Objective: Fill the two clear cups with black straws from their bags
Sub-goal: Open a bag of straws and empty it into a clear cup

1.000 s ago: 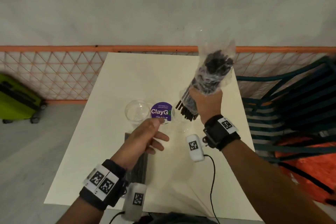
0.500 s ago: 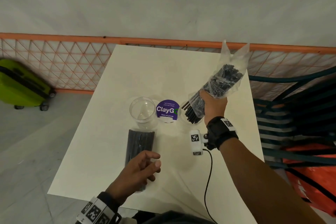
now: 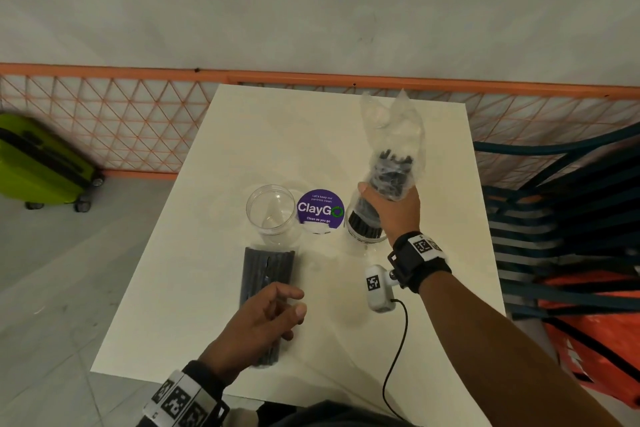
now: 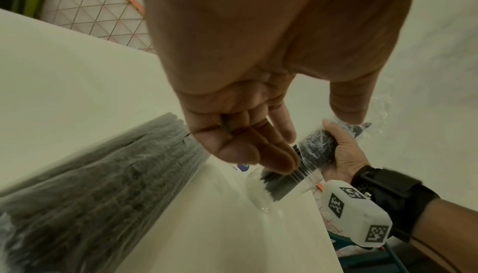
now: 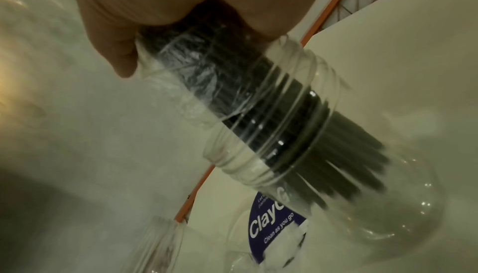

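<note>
My right hand (image 3: 389, 210) grips a clear bag of black straws (image 3: 393, 166) upright. The straws' lower ends (image 5: 349, 154) stick out of the bag into the right clear cup (image 3: 365, 230), which stands on the white table (image 3: 277, 121). The left clear cup (image 3: 270, 210) stands empty. In front of it a second bag of black straws (image 3: 268, 270) lies flat. My left hand (image 3: 292, 305) hovers over that bag's near end, fingers loosely curled and holding nothing. The left hand's fingers (image 4: 258, 146) also show in the left wrist view.
A purple round ClayGo sticker (image 3: 320, 209) lies between the cups. An orange mesh barrier (image 3: 104, 125) runs behind the table, with a green suitcase (image 3: 41, 163) on the floor at left. Stacked teal chairs (image 3: 561, 218) stand close to the table's right edge.
My right hand has turned the bag upright and lowered its straws into the right cup. My left hand has drawn back from the sticker to the near end of the lying bag.
</note>
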Action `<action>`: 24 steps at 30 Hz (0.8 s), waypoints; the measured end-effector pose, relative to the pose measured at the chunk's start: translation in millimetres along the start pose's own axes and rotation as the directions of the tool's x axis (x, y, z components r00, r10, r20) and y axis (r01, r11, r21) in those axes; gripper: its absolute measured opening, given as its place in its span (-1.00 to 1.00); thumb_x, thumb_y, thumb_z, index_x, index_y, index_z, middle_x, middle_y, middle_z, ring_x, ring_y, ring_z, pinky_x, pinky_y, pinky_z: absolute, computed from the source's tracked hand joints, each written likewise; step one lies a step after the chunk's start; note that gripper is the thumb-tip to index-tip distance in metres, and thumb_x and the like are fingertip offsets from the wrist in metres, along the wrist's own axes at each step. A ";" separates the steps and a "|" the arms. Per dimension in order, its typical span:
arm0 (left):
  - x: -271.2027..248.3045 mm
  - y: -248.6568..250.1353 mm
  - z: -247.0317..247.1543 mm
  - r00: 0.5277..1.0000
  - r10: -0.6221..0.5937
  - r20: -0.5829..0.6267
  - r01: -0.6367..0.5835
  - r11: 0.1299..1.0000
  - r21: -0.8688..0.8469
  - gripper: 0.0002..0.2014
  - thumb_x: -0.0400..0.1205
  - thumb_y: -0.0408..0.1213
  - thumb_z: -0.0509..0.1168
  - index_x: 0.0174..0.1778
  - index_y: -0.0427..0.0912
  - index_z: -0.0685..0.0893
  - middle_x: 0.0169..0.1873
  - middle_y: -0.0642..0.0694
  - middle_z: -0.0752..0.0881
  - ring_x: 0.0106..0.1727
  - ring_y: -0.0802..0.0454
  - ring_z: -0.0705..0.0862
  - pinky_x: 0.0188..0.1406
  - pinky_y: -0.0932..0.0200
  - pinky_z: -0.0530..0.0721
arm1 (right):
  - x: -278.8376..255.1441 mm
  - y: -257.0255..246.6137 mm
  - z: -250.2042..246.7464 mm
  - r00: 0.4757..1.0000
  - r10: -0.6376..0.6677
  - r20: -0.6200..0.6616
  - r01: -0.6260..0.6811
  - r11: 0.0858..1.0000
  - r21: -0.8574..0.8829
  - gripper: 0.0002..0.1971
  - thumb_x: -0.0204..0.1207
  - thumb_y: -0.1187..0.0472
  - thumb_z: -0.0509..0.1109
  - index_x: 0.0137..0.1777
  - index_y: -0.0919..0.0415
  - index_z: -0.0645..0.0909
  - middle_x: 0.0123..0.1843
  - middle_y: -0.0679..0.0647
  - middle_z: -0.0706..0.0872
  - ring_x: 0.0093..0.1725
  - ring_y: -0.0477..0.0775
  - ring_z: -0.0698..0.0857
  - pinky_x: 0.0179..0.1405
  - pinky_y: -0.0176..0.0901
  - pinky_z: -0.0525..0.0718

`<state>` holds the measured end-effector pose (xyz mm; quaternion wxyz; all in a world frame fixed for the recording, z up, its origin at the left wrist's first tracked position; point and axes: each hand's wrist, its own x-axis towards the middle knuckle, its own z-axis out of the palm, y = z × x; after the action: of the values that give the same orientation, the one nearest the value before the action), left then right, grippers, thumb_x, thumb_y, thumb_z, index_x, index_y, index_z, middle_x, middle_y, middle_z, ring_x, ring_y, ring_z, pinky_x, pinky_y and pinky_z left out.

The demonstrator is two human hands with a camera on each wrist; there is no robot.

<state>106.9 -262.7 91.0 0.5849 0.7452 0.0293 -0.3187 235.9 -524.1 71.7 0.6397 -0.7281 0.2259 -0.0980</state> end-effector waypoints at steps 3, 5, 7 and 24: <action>-1.5 -9.1 -8.6 1.000 0.005 -0.028 -0.004 0.999 0.050 -0.60 0.47 0.18 0.43 0.15 0.09 0.68 -0.06 -0.18 0.82 -0.09 -0.06 0.81 -0.08 0.14 0.75 | 1.4 -5.1 -3.9 0.998 -0.031 -0.049 0.036 0.992 0.118 -0.56 0.36 0.23 0.65 0.17 -0.05 0.59 0.02 -0.15 0.73 -0.06 -0.34 0.73 0.01 -0.35 0.71; -4.5 -17.2 -16.7 0.998 0.019 -0.053 -0.014 0.995 0.094 -0.59 0.39 0.27 0.41 0.10 0.20 0.69 -0.05 -0.13 0.81 -0.04 -0.06 0.81 0.00 0.07 0.78 | 4.4 -7.3 -6.9 0.996 -0.035 -0.077 0.047 0.985 0.168 -0.54 0.39 0.31 0.61 0.27 0.12 0.57 0.00 -0.16 0.70 -0.15 -0.45 0.71 -0.15 -0.52 0.64; -9.0 -24.2 -25.0 0.997 0.029 -0.066 -0.019 0.989 0.143 -0.57 0.36 0.34 0.40 0.07 0.25 0.69 -0.05 -0.10 0.81 -0.04 -0.05 0.81 -0.02 0.08 0.77 | 4.3 -9.1 -10.8 0.996 -0.026 -0.085 0.041 0.984 0.172 -0.50 0.38 0.28 0.62 0.30 0.13 0.57 0.05 -0.15 0.69 -0.10 -0.43 0.70 -0.10 -0.49 0.64; -26.3 -51.7 -39.2 0.984 -0.051 -0.173 0.092 0.967 0.239 -0.87 0.63 -0.10 0.40 0.07 0.07 0.69 -0.17 -0.13 0.83 -0.28 0.04 0.79 -0.27 0.19 0.65 | -37.8 -43.9 -125.1 0.949 0.158 -0.273 -0.057 0.937 0.345 -0.79 0.64 -0.04 0.36 0.18 0.00 0.63 -0.10 -0.14 0.85 -0.01 -0.04 0.82 -0.16 -0.17 0.75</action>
<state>81.8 -203.0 64.7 0.4717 0.8342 0.0650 -0.2781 157.6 -614.5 140.3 0.7165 -0.5731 0.3393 -0.2074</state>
